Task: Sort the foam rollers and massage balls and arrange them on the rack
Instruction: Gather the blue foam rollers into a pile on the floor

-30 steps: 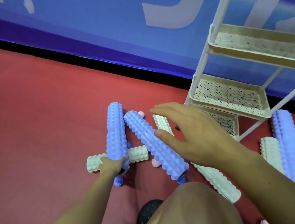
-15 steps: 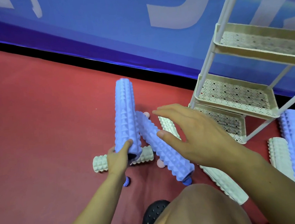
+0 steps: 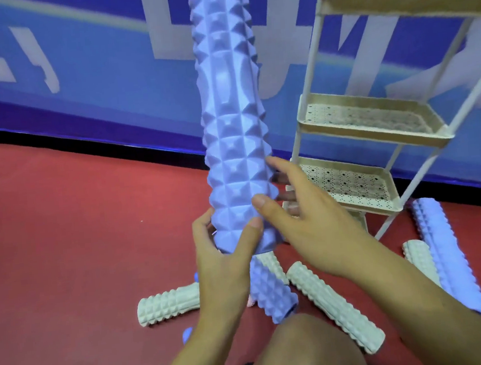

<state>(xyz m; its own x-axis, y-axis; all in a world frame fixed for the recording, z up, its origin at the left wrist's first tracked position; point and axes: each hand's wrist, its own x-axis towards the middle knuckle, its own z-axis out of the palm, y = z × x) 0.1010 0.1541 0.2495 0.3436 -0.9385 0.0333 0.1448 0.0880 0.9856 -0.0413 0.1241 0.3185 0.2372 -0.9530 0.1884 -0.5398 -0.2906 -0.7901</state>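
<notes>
A cream foam roller (image 3: 168, 305) lay on the red floor (image 3: 64, 241), low and left of the fingers. Just right of it, the left hand (image 3: 222, 259) gripped the bottom end of a long blue foam roller (image 3: 232, 124), fingers and thumb curled round its studded barrel, holding it upright. The right hand (image 3: 309, 220) met the same roller slightly higher, thumb on its front, fingers reaching behind it (how firmly they closed could not be told). To do the step well, both hands would probably need to tip the roller level before setting it along a tier of the rack (image 3: 374, 130), which stood right of the fingers, its trays bare.
</notes>
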